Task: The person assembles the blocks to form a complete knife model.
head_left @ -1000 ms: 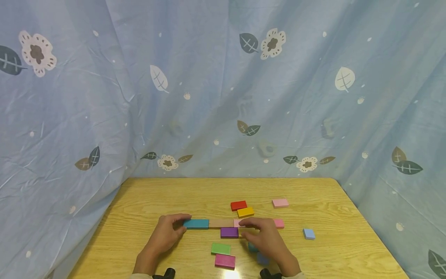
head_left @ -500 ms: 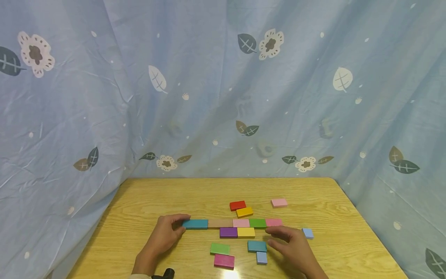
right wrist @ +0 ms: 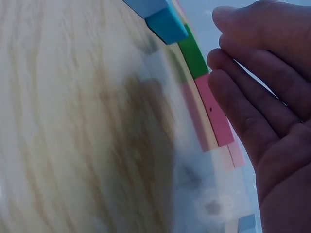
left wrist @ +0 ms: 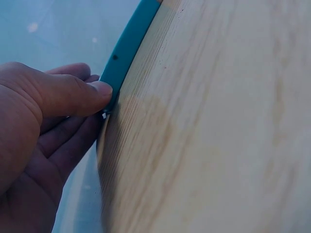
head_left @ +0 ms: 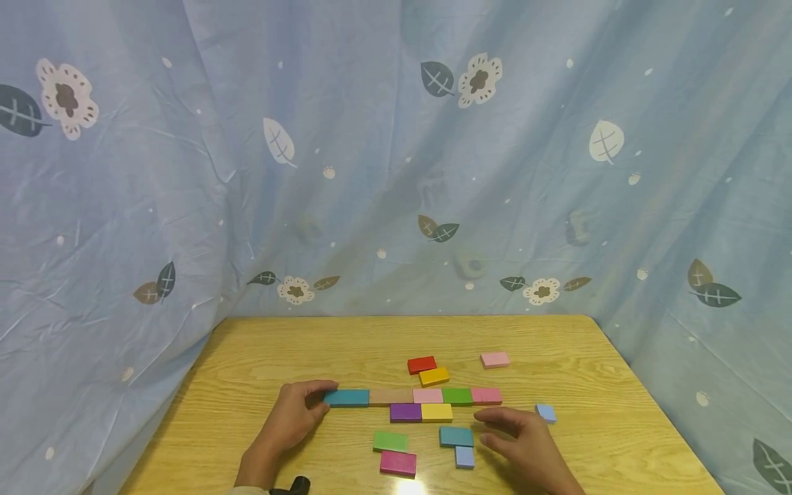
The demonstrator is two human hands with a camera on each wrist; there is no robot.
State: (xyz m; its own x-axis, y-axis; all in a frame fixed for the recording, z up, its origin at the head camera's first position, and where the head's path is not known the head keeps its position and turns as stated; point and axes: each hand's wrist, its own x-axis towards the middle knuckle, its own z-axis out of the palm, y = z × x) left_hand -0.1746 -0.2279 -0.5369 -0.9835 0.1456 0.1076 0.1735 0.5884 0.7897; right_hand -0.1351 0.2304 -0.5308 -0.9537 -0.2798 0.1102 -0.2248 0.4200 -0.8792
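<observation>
My left hand pinches the left end of a long blue block between thumb and fingers; in the left wrist view the thumb lies against the side of the blue block. Rightward in the same row come a tan block, a light pink block, a green block and a pink block. A purple block and a yellow block sit along the row's near side. Holding nothing, my right hand hovers right of a teal block, fingers relaxed.
Beyond the row lie a red block, an orange block and a pale pink block. Nearer are a light green block, a magenta block and a small blue block. Another blue one lies far right.
My right hand has moved right, away from the row, uncovering the green, yellow and teal blocks. The left hand stays at the blue block's end.
</observation>
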